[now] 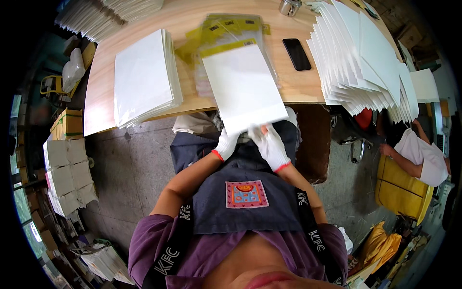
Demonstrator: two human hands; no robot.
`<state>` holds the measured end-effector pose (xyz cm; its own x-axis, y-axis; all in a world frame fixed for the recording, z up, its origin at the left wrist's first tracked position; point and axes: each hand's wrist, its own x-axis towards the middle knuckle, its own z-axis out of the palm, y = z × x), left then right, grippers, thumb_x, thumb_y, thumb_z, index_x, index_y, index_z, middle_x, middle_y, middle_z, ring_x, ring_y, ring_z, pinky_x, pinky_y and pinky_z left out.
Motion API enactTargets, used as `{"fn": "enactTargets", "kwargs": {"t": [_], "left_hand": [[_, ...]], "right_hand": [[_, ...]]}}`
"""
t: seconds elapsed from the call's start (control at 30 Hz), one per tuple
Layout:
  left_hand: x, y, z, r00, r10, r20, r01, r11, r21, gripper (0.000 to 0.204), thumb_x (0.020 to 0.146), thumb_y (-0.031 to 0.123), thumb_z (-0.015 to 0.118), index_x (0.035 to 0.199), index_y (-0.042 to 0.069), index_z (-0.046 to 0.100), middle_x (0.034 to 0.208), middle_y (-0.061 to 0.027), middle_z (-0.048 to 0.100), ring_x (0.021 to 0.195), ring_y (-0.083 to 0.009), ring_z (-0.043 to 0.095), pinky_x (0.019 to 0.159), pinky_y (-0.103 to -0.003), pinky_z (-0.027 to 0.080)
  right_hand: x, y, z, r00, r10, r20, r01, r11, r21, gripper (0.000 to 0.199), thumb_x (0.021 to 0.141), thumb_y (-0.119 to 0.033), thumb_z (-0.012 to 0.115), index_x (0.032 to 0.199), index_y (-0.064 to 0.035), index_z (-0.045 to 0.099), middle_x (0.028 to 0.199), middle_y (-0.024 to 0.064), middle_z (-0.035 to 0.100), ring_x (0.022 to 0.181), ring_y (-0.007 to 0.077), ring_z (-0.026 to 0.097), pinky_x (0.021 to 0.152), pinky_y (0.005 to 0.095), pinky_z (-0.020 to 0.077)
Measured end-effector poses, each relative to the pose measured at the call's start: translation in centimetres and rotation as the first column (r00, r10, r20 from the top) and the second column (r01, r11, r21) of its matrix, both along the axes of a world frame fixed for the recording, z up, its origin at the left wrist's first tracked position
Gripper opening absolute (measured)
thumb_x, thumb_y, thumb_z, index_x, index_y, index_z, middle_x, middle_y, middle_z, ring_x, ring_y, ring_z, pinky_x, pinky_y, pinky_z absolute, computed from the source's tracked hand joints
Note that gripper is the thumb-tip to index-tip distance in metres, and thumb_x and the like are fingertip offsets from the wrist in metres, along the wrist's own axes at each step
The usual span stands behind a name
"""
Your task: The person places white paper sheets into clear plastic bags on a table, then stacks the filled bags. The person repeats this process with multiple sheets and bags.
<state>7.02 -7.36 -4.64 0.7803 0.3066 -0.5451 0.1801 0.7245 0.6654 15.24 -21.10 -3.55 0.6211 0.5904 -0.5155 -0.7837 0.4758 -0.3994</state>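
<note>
Both my hands wear white knitted gloves with red cuffs. A white sheet in a transparent plastic sleeve (244, 86) with a yellow header strip lies between them and the tabletop, its near end jutting over the table edge. My left hand (226, 143) is closed on its near left corner, fingers partly hidden under it. At the middle of the near edge, my right hand (268, 144) grips the sleeve, slightly blurred. Beneath its far end lies a loose pile of transparent sleeves with yellow headers (226, 25). Left of that is a stack of sleeved white sheets (143, 79).
On the wooden table (103, 91) lie a black phone (297, 54) and a fanned pile of white sheets (358, 62) at right. A metal cup (289, 6) stands at the far edge. Another person (421, 156) is at far right, near a yellow chair (403, 185). Boxes line the left.
</note>
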Motion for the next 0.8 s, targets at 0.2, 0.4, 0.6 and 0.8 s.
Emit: {"fn": "enactTargets", "kwargs": {"t": [0.2, 0.4, 0.6, 0.8], "left_hand": [[-1.4, 3.1, -2.2, 0.996, -0.017, 0.089, 0.024, 0.997, -0.068, 0.029, 0.093, 0.023, 0.055, 0.114, 0.003, 0.055, 0.106, -0.0082, 0.062, 0.092, -0.0224, 0.063, 0.076, -0.038, 0.056], [-4.5, 5.9, -0.4, 0.989, 0.142, -0.029, -0.139, 0.987, 0.082, 0.032, 0.093, 0.024, 0.056, 0.115, 0.002, 0.053, 0.102, -0.0085, 0.063, 0.084, -0.0175, 0.063, 0.069, -0.032, 0.055], [-4.5, 8.4, 0.5, 0.999, -0.009, -0.038, 0.020, 0.954, 0.298, 0.020, 0.093, 0.017, 0.053, 0.101, 0.000, 0.060, 0.091, -0.0066, 0.065, 0.078, -0.0143, 0.063, 0.066, -0.027, 0.054], [-4.6, 8.3, -0.8, 0.995, 0.089, -0.046, -0.070, 0.948, 0.311, 0.020, 0.092, 0.016, 0.054, 0.095, -0.002, 0.062, 0.087, -0.0075, 0.067, 0.073, -0.0144, 0.064, 0.061, -0.025, 0.053]], "right_hand": [[1.4, 4.4, 1.3, 0.973, 0.232, 0.010, -0.232, 0.972, 0.020, 0.033, 0.098, -0.020, 0.042, 0.124, 0.0006, 0.046, 0.101, 0.0167, 0.060, 0.090, 0.0275, 0.063, 0.081, 0.0375, 0.0545], [1.4, 5.0, 6.1, 0.245, 0.844, 0.477, -0.329, 0.535, -0.778, 0.024, 0.096, -0.023, 0.044, 0.106, -0.0081, 0.060, 0.066, 0.0044, 0.060, 0.054, 0.0109, 0.057, 0.049, 0.0265, 0.0450], [0.3, 10.1, 3.0, -0.527, 0.796, 0.298, 0.408, 0.544, -0.733, 0.015, 0.088, -0.028, 0.053, 0.094, -0.0144, 0.051, 0.068, 0.0057, 0.064, 0.064, 0.0250, 0.066, 0.056, 0.0364, 0.0504], [0.9, 10.3, 3.5, -0.504, 0.715, 0.485, 0.149, 0.624, -0.767, 0.011, 0.086, -0.021, 0.054, 0.092, -0.0123, 0.054, 0.067, 0.0079, 0.064, 0.063, 0.0233, 0.066, 0.056, 0.0361, 0.0512]]}}
